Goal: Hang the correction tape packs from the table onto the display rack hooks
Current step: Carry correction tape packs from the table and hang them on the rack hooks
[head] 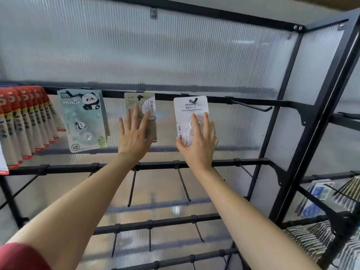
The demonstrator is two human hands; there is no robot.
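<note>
A beige correction tape pack [136,101] hangs on a hook of the top rail of the black display rack [253,103]. My left hand [134,131] lies flat against it with straight, spread fingers. To its right a white correction tape pack [191,109] hangs on the neighbouring hook. My right hand [198,141] holds its lower half, fingers over the clear blister and thumb at the pack's left edge. A mint-green panda pack [83,119] hangs further left.
A row of several red-and-white packs [23,125] fills the top rail's far left. One bare hook [251,106] sticks out right of the white pack. Bare hooks [183,184] line the lower rails. Stacked packs [319,193] hang in the adjoining rack section at the right.
</note>
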